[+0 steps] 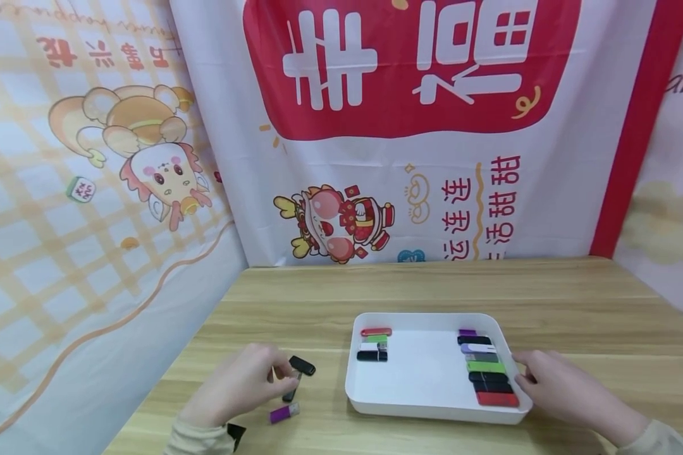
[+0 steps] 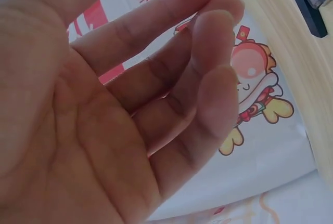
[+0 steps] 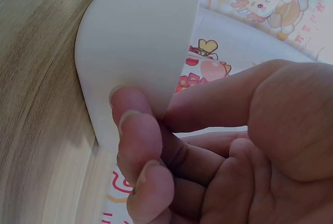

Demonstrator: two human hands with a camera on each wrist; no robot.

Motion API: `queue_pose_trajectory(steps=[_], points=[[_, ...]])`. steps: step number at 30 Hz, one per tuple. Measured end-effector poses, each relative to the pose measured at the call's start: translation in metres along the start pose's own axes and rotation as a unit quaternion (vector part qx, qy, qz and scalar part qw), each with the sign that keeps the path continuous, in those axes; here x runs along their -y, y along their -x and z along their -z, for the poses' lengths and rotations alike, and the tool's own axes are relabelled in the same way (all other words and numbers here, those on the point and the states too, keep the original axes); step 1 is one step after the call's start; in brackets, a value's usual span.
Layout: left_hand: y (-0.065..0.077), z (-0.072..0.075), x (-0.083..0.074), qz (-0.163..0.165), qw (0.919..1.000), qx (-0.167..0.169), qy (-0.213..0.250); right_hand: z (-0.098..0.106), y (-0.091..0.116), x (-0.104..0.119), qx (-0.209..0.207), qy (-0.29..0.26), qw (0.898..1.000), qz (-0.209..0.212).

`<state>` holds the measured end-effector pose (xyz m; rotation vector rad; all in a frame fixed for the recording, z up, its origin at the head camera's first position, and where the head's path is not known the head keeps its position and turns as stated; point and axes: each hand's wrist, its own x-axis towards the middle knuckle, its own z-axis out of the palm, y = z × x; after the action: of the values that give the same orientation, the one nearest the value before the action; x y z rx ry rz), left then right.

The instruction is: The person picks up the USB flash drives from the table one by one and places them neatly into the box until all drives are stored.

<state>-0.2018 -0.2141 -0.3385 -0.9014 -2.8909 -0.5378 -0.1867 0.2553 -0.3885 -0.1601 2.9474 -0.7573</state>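
My left hand (image 1: 247, 382) hovers over the USB sticks on the table, its fingers loosely bent with nothing between them. Beneath its fingertips lies a USB stick with a clear end (image 1: 289, 394), partly hidden. A black USB stick (image 1: 302, 365) is just beyond, and a purple USB stick (image 1: 284, 412) rests nearer. In the left wrist view, a black stick (image 2: 307, 8) shows apart from the fingers. My right hand (image 1: 569, 388) pinches the right wall of a white tray (image 1: 432, 411). In the right wrist view, its fingers press the outer wall (image 3: 140, 37) while the thumb crosses the rim.
Inside the tray, a column of several USB sticks, including a green one (image 1: 486, 366) and a red one (image 1: 498, 399), lines the right side. A shorter column with a red stick (image 1: 376, 332) stands at the left. A printed cloth (image 1: 432, 145) hangs behind the wooden table (image 1: 296, 291).
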Motion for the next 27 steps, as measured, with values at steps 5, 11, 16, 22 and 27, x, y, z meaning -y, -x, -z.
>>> queue_pose_trajectory(steps=[5,11,16,22,27], points=[[0.0031,-0.0016,0.0012,-0.002,1.0,-0.003,-0.008,0.0006,0.0011,0.0006,-0.001,0.003,1.0,0.0],[0.0055,-0.0024,-0.0004,0.018,0.9988,0.044,0.008,-0.0005,0.0019,0.0007,-0.01,0.012,1.0,0.007],[0.007,-0.0045,0.0029,0.03,0.9979,0.054,0.018,-0.0015,0.0024,0.0008,-0.017,0.018,1.0,0.014],[0.0089,-0.0083,0.0083,0.044,0.9959,0.07,0.039,-0.0017,0.0012,-0.0002,-0.017,0.016,1.0,0.017],[0.0097,-0.0094,0.0079,0.052,0.9951,0.074,0.04,-0.0017,0.0008,-0.0005,-0.017,0.016,1.0,0.019]])
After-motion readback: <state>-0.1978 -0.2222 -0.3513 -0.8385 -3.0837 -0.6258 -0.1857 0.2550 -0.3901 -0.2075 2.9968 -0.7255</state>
